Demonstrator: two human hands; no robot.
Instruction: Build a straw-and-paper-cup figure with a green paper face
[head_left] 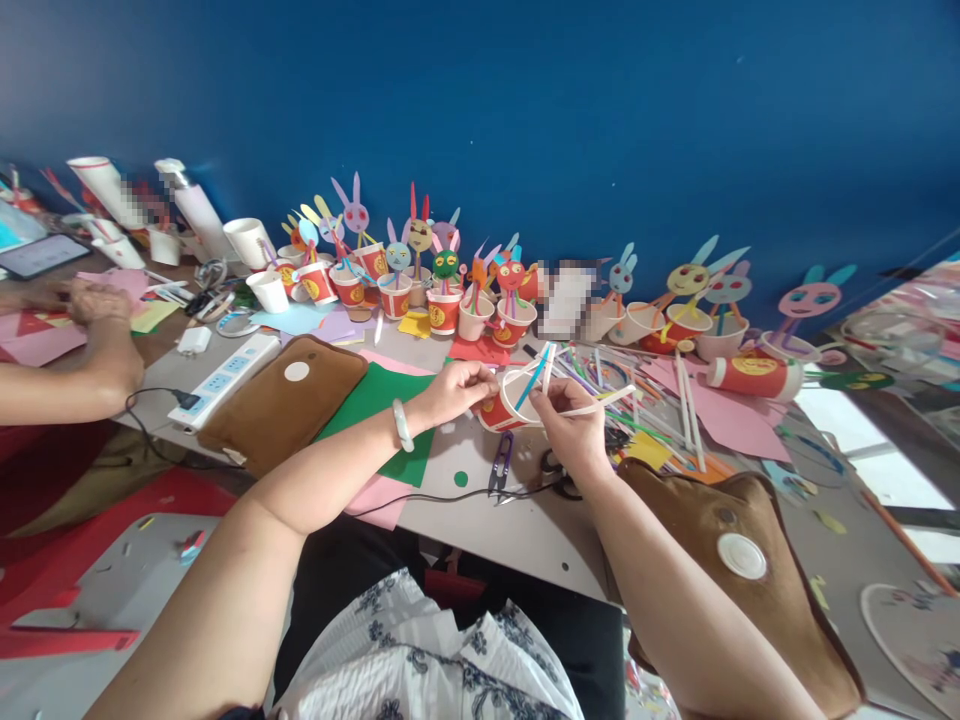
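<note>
Just in front of me a red and white paper cup (493,412) stands on the grey table, with a blue strip (534,376) and a white strip rising from its opening. My left hand (461,393) is at the cup's left side, fingers pinched together; what they hold, if anything, is hidden. At the cup's right rim, my right hand (574,425) is closed on white strips, one of which (611,398) sticks out to the right. Purple snips (502,462) lie below the cup, and green paper (382,415) is under my left forearm.
Decorated cups (444,312) line the blue wall. Brown pouches (289,400) (739,560) lie on both sides. A power strip (229,378) is at the left, near another person's hands (105,300). Colored sticks (592,370) spread behind my right hand. A black cable (442,497) crosses the front.
</note>
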